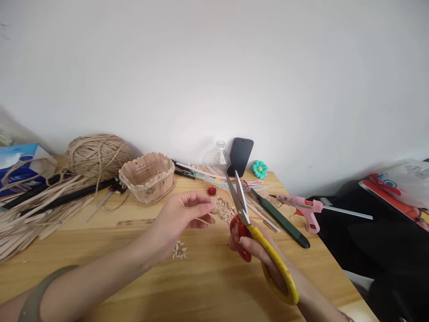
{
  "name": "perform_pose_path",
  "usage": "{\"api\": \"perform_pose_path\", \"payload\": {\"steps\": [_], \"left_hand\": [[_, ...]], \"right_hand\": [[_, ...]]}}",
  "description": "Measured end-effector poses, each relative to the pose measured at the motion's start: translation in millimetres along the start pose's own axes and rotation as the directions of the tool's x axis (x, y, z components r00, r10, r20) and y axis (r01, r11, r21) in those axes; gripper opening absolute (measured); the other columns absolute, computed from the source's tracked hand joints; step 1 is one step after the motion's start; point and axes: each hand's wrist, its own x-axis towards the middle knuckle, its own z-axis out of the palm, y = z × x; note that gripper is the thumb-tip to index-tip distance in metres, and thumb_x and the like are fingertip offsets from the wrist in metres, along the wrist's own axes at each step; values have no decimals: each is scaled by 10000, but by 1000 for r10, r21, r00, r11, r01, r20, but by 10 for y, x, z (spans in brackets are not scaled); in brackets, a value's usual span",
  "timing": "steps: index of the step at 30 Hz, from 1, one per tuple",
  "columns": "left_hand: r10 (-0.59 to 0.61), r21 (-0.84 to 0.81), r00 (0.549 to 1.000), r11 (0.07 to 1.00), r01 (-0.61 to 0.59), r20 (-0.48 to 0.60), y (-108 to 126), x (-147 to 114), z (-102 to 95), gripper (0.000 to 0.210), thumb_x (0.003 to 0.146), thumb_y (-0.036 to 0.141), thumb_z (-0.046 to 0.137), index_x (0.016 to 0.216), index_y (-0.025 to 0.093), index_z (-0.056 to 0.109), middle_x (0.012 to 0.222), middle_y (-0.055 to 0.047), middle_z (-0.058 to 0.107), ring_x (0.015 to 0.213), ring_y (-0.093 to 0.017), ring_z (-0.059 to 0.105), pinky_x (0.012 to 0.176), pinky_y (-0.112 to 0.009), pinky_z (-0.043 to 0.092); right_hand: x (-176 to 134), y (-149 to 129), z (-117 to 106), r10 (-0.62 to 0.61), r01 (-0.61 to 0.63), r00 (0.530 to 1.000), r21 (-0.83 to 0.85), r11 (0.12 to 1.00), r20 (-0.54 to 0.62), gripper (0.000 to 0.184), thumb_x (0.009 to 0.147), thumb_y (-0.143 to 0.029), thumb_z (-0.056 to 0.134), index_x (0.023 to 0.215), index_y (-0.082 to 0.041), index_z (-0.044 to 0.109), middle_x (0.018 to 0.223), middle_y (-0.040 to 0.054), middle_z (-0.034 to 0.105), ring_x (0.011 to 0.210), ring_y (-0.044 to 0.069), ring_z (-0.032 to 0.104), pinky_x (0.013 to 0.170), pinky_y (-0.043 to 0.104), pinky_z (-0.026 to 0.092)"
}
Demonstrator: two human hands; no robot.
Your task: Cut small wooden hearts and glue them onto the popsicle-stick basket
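Note:
Between the thumb and fingers of my left hand point(189, 210) is a small flat piece of wooden stick point(213, 204). My right hand point(256, 250) grips scissors point(241, 203) with one yellow and one red handle; their blades point up and stand slightly apart, to the right of the wood piece. Behind and between my hands lies a pile of small wood chips point(226, 210), with a dark red flower-like bead point(212, 191) beside it. A few pointed wood slivers point(180, 250) lie on the table below my left wrist.
A craft-stick basket point(147, 179), a twine ball point(98, 156) and many wooden sticks point(20, 214) are at left, near a blue tissue pack point(25, 167). A phone point(240, 156) leans against the wall. A green craft knife point(283, 219) and pink glue gun point(303, 205) lie at right.

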Motion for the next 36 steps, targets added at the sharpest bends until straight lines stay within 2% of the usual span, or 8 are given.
{"api": "perform_pose_path", "payload": {"steps": [5,15,19,27,30,36], "left_hand": [[21,-3,1000,1000,-21,11,8,-97,60,109,619,221,720,598,156,634,592,4,638,574,-112,573,576,-233,449],[31,14,995,999,-32,91,-37,-163,115,89,662,205,680,601,160,634,594,6,647,608,-110,595,586,-213,452],[30,14,995,999,-32,95,-35,-170,116,87,663,205,679,607,161,628,599,3,649,616,-119,603,589,-219,456],[39,5,992,999,-40,116,-27,-167,98,97,662,202,677,598,166,614,586,10,641,597,-114,597,576,-217,453],[43,11,992,999,-45,120,-23,-157,95,106,662,208,675,589,164,612,588,6,645,599,-117,597,577,-220,453],[65,-21,990,998,-63,127,-28,-153,96,106,652,203,686,591,160,610,594,8,649,601,-109,592,600,-219,454]], "right_hand": [[-78,-78,48,72,-71,996,-25,997,53,407,770,-601,506,756,-204,418,705,-16,390,612,131,347,561,266,319],[-158,-27,115,64,-56,993,-88,995,95,525,726,-704,457,818,-188,416,728,-18,336,639,132,291,549,251,279],[-169,-42,99,56,-42,993,-137,990,105,513,747,-693,440,815,-184,433,739,-6,395,668,142,338,572,255,281],[-159,-69,85,43,-15,989,-192,981,141,528,746,-715,400,788,-188,415,715,-11,379,636,137,313,555,261,280],[-164,-77,74,44,-13,990,-216,976,137,520,756,-706,397,821,-192,433,753,8,414,666,151,349,580,272,313],[-169,-24,95,24,-3,990,-147,989,139,474,774,-678,406,815,-206,427,784,20,430,698,163,386,614,283,366]]}}
